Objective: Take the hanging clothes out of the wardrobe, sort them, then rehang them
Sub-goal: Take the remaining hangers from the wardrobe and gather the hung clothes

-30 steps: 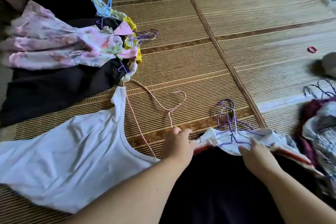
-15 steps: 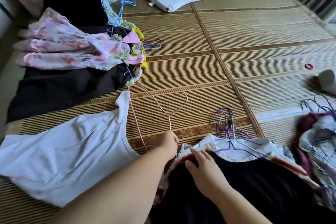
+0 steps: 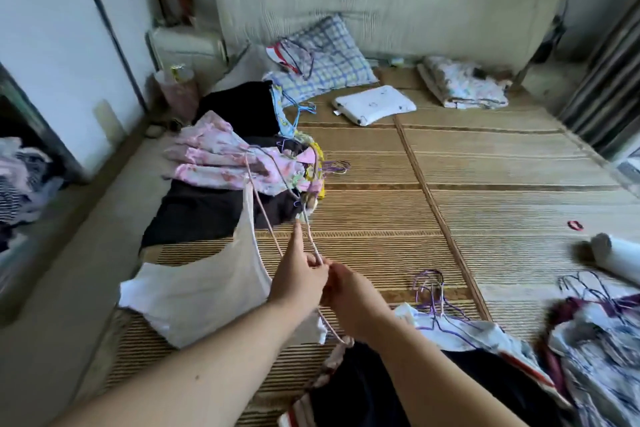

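Head view: half a second ago your left hand was low on the woven mat at the hanger's hook, and your right hand lay flat on the black garment in your lap. Now both hands are raised and meet in mid-frame. The view has also tipped up, so the pale headboard and the checked pillow (image 3: 332, 52) at the far end show.

Your left hand (image 3: 299, 276) pinches the pink wire hanger (image 3: 268, 225) between thumb and curled fingers, while its index finger (image 3: 295, 239) sticks out straight, pointing away from you. Your right hand (image 3: 349, 295) is just beside it, touching it, with fingers curled in and tips closed on the same wire.

The hanger's wire now slants up off the mat (image 3: 502, 184). The white top (image 3: 204, 288) hangs from it by one strap, lifted at that edge, with its lower part resting on the mat.

Behind it, a pile of clothes topped by a pink floral piece (image 3: 218, 166) lies where it was on the left of the mat. A cluster of purple hangers (image 3: 429, 288) lies near your right wrist on a light garment. The black garment (image 3: 360, 392) covers your lap. Another heap of clothes (image 3: 595, 350) sits at the right edge.
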Demonstrator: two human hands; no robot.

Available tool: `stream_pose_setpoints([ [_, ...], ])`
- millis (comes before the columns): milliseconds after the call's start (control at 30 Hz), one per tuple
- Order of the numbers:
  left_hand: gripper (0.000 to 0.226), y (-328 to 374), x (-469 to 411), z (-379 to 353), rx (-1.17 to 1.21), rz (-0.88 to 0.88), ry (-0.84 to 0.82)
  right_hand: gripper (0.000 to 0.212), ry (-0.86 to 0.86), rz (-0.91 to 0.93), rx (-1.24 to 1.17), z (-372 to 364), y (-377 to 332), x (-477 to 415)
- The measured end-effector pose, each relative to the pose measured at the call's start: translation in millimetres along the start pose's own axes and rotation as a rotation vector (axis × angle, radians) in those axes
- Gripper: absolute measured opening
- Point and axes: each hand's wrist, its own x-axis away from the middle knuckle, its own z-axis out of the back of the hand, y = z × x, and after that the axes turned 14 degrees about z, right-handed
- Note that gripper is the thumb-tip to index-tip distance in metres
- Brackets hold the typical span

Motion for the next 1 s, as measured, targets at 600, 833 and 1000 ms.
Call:
stream_pose_setpoints([
  [600, 0.037, 75, 289, 386, 0.360, -0.092, 0.710, 0.013, 0.005, 0.520, 0.079, 14, -373, 159],
  [833, 0.034, 31, 313, 478, -0.094, -0.271, 0.761, 0.019, 0.032, 0.542, 0.038, -39, -433, 162],
  [1000, 0.032, -3, 293, 534, -0.048, -0.382, 0.643, 0.024, -0.017, 0.481, 0.066, -117, -459, 133],
])
